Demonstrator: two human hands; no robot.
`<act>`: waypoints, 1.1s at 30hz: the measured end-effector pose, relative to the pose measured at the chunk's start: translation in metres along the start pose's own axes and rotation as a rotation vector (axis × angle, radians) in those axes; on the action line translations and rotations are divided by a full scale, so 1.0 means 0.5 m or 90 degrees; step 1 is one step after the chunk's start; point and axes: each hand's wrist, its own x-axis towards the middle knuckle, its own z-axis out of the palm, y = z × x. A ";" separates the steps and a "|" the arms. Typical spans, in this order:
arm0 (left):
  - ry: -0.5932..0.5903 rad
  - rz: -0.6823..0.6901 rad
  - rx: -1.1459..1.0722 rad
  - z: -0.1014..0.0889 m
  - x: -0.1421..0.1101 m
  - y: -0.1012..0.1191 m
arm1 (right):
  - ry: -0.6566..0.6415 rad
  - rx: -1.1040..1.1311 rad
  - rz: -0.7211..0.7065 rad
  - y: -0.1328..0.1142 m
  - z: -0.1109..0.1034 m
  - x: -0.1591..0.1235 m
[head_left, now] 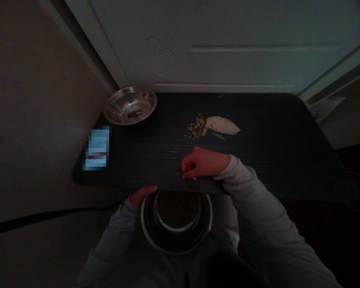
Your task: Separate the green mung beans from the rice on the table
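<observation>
My left hand (142,195) is at the table's front edge, closed on the upper left rim of a steel bowl (209,224); most of its fingers are hidden. Inside that bowl, below the table edge, sits a smaller round container with dark green grains (177,209). Over the table's front part, my right hand (199,162) is pinched shut, and a faint glint shows under its fingers; what they hold is too dim to make out. Beyond it lies a pile of white grains, like rice (222,125), touching a mixed green and white pile (198,126).
An empty steel bowl (130,105) with a label inside stands at the table's back left. Nearer, a blurred-out bright phone-like rectangle (97,148) lies at the left edge. Stray grains (176,152) dot the dark table (267,148). A white panel (228,64) rises behind.
</observation>
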 end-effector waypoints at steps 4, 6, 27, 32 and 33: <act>0.036 0.015 -0.022 0.002 -0.002 -0.002 | -0.005 0.030 -0.027 -0.002 -0.001 0.000; 0.065 0.038 -0.016 0.005 -0.001 -0.001 | 0.026 0.081 -0.031 0.001 -0.004 -0.001; 0.029 0.029 -0.004 -0.003 0.002 -0.008 | 0.472 -0.042 0.069 0.035 0.007 0.029; 0.023 0.037 0.000 0.006 -0.006 -0.006 | 0.451 -0.056 0.029 0.040 0.007 0.028; 0.025 0.041 0.006 0.007 -0.006 -0.005 | 0.443 -0.059 0.026 0.040 0.007 0.027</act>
